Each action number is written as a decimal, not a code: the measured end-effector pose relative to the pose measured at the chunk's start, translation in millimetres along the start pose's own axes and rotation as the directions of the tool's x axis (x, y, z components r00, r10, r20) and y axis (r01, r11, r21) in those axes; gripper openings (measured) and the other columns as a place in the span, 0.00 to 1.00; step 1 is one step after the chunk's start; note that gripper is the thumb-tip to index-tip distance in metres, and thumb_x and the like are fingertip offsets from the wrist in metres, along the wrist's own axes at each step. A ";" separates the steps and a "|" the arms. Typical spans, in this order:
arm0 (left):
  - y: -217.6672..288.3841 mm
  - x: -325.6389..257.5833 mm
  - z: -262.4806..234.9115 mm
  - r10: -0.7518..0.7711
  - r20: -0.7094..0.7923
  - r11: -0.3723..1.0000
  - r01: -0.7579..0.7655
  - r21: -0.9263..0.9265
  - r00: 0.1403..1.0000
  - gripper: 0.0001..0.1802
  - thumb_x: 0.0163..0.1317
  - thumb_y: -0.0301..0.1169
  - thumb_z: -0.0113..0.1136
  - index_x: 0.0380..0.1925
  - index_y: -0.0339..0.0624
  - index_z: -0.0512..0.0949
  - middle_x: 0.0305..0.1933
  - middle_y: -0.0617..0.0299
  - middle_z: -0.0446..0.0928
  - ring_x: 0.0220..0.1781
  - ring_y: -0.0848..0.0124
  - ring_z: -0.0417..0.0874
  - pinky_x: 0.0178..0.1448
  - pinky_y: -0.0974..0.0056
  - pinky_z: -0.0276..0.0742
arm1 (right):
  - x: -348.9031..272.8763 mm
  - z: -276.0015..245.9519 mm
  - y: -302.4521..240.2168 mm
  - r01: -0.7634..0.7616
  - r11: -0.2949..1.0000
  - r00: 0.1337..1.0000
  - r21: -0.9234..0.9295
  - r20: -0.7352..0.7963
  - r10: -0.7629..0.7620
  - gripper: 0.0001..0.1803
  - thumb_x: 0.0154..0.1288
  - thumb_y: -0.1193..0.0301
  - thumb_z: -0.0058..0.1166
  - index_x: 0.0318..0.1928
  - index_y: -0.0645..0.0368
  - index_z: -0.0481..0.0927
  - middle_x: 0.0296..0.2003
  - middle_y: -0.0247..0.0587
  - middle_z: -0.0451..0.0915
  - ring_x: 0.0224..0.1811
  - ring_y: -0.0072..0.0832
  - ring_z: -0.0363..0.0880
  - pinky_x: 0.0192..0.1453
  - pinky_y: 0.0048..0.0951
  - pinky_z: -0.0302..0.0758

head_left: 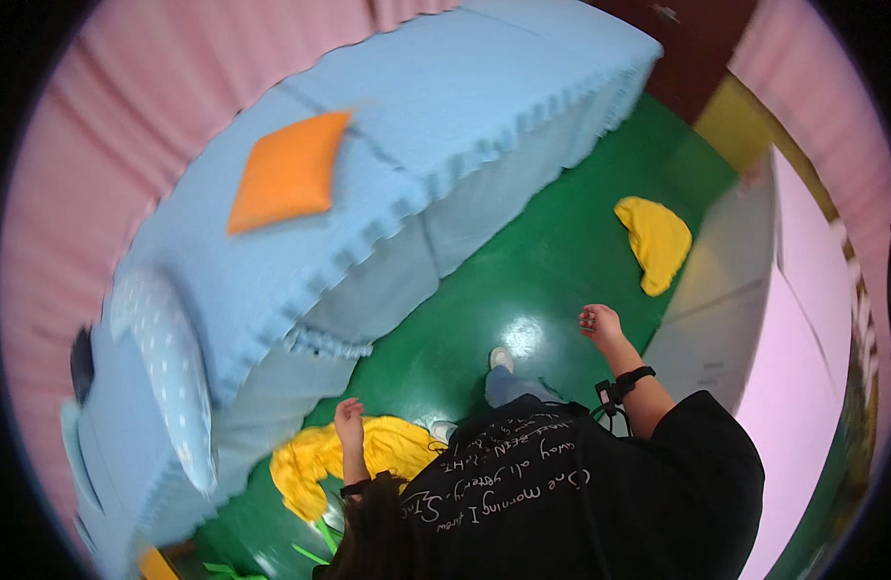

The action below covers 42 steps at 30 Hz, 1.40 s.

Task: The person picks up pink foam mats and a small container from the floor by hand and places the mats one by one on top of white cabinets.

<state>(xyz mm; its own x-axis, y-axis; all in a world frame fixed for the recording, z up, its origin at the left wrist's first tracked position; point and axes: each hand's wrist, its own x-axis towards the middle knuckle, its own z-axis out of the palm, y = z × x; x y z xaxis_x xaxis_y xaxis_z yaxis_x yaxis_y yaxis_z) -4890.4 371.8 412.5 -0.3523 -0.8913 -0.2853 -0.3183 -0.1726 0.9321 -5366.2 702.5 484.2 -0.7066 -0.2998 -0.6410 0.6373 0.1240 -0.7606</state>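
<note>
My left hand [349, 422] hangs with nothing visible in it, its fingers loosely bent and apart. Below it, a crumpled yellow cloth [392, 443] lies on the floor beside my feet. My right hand [600, 324] is held out over the floor, fingers half curled and holding nothing that I can see. Farther off, beyond that hand, a second yellow cloth [655, 244] lies bunched on the floor. Both hands are apart from the cloths and the furniture.
A long couch or bed under a blue ruffled cover [484, 87] runs along the left, bearing an orange cushion [293, 172] and a pale blue patterned pillow [165, 362]. On the right stands a pink-topped cabinet [789, 358]. The floor [503, 275] is shiny green.
</note>
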 end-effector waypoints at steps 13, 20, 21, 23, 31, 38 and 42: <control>134.2 74.4 374.4 0.126 0.731 0.804 -0.501 0.321 0.671 0.12 0.53 0.23 0.47 0.40 0.37 0.71 0.33 0.56 0.77 0.35 0.68 0.77 0.40 0.67 0.71 | 44.6 -260.0 -50.8 0.128 0.921 0.929 0.369 -0.371 0.020 0.07 0.58 0.68 0.44 0.36 0.57 0.70 0.27 0.36 0.73 0.25 0.26 0.71 0.29 0.28 0.70; 201.7 102.3 527.5 0.098 0.804 0.756 -0.570 0.323 0.586 0.13 0.53 0.22 0.46 0.41 0.37 0.71 0.32 0.57 0.76 0.34 0.70 0.76 0.40 0.67 0.71 | 98.0 -351.5 -97.5 0.240 0.859 0.874 0.453 -0.485 0.011 0.06 0.59 0.70 0.43 0.35 0.57 0.70 0.25 0.34 0.73 0.25 0.24 0.71 0.28 0.27 0.70; 205.4 113.1 541.8 0.081 0.802 0.775 -0.544 0.323 0.592 0.13 0.53 0.22 0.46 0.41 0.37 0.71 0.32 0.58 0.76 0.34 0.70 0.76 0.40 0.67 0.71 | 108.9 -357.6 -103.0 0.250 0.838 0.873 0.484 -0.488 0.021 0.06 0.58 0.70 0.43 0.34 0.57 0.70 0.25 0.34 0.73 0.25 0.24 0.72 0.27 0.27 0.70; 208.8 136.8 574.9 0.051 0.801 0.814 -0.489 0.312 0.596 0.13 0.54 0.23 0.46 0.41 0.37 0.71 0.31 0.60 0.76 0.34 0.73 0.75 0.40 0.68 0.71 | 134.2 -375.8 -104.0 0.246 0.816 0.867 0.522 -0.495 0.055 0.06 0.58 0.70 0.43 0.34 0.57 0.70 0.25 0.34 0.73 0.25 0.24 0.72 0.27 0.27 0.70; 238.0 230.6 748.7 -0.095 0.755 0.861 -0.326 0.390 0.649 0.12 0.57 0.25 0.45 0.40 0.34 0.71 0.31 0.59 0.75 0.32 0.73 0.75 0.40 0.70 0.71 | 249.3 -450.1 -175.6 0.262 0.745 0.798 0.614 -0.572 0.191 0.06 0.58 0.70 0.43 0.34 0.58 0.70 0.23 0.33 0.72 0.23 0.24 0.70 0.26 0.27 0.69; 323.7 265.2 1016.1 -0.026 0.900 0.874 -0.428 0.232 0.435 0.12 0.57 0.24 0.43 0.41 0.35 0.71 0.33 0.59 0.75 0.34 0.73 0.74 0.40 0.70 0.70 | 325.7 -517.4 -330.0 0.434 0.741 0.741 0.512 -0.671 0.030 0.06 0.60 0.69 0.43 0.36 0.56 0.70 0.26 0.33 0.73 0.27 0.23 0.71 0.30 0.26 0.69; 387.2 233.3 1172.0 -0.010 0.991 0.794 -0.601 0.088 0.133 0.12 0.58 0.24 0.45 0.42 0.36 0.71 0.34 0.60 0.75 0.36 0.73 0.75 0.42 0.70 0.71 | 356.2 -546.2 -391.8 0.501 0.720 0.678 0.481 -0.735 0.020 0.07 0.60 0.68 0.42 0.35 0.56 0.70 0.26 0.33 0.72 0.27 0.23 0.71 0.31 0.26 0.70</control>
<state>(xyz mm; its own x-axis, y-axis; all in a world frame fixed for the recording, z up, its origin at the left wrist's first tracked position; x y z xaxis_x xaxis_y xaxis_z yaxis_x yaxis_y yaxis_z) -6127.3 588.4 445.6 -0.9159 0.2990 -0.2679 -0.1187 0.4359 0.8921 -6035.5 1063.8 497.4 -0.6921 0.4946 -0.5258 0.2529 -0.5161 -0.8183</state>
